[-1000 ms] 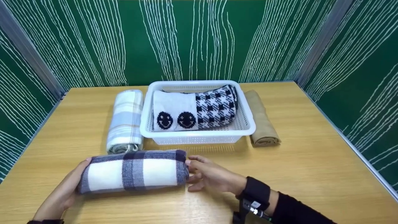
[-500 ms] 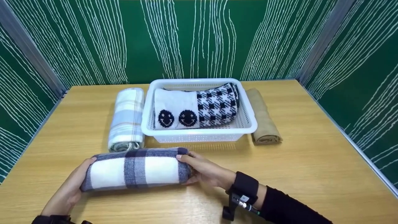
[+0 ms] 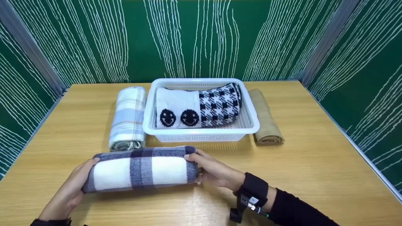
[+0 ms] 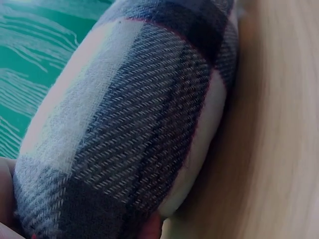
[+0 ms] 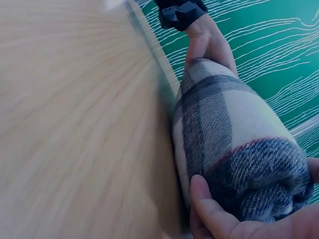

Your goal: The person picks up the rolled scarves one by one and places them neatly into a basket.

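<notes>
Our right hand (image 3: 216,171) now curls round the right end of the plaid roll (image 3: 141,169), thumb on top, where a second ago its fingers lay loose just beside it. Our left hand (image 3: 70,190) cups the other end, fingers wrapped on the cloth. The roll lies on the table (image 3: 314,163), just in front of the basket (image 3: 201,133) with its two rolls; we judge both ends gripped, ready to lift. A pale check roll (image 3: 128,117) and a tan roll (image 3: 265,121) flank the basket
</notes>
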Tool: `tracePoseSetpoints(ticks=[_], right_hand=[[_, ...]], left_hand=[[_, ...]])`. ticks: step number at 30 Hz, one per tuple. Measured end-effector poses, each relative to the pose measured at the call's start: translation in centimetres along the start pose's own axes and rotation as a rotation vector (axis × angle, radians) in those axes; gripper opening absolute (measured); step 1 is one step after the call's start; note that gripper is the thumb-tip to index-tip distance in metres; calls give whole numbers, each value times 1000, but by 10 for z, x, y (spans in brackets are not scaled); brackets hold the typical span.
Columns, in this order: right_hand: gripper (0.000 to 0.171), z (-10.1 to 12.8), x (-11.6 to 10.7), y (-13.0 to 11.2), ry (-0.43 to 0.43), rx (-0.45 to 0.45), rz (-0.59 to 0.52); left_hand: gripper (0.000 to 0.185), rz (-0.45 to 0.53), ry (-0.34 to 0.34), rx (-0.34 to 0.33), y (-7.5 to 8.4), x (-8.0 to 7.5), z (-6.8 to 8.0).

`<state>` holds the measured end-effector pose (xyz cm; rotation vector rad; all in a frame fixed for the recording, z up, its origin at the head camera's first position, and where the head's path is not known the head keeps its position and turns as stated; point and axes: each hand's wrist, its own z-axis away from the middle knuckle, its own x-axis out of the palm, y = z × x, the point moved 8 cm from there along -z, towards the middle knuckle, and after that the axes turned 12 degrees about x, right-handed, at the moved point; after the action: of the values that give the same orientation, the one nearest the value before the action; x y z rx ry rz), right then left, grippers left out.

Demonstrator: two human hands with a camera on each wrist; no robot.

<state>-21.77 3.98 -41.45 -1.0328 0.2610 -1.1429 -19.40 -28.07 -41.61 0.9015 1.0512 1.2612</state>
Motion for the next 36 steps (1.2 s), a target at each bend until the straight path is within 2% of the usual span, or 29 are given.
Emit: tracePoseSetpoints(ticks=[4,10,15,18,22,27,32,36], right_hand=[[56,11,-3,-9,1,-13,-15],[63,33,-4,-30,-20,-62,2],[65,53,-6,-53,-64,-113,44],[63,65,-10,-70,-76,-157,75],[61,79,-20,-92,-71,-207,75],[59,90,-39,-117,-25,-235,61],[59,98,-63,-141,48,-279,116],[60,102,-83,-155,82,-310,156]], left_hand=[[68,-5,-8,33,13,4,6],[51,-17,-8,106,35,6,19],[64,-68,-54,176,67,14,28],[63,-69,-66,250,92,21,28],[58,-41,-78,344,125,35,22],[58,-27,-104,402,159,58,10],[56,24,-111,441,180,84,-7],[47,65,-81,470,191,101,-22]])
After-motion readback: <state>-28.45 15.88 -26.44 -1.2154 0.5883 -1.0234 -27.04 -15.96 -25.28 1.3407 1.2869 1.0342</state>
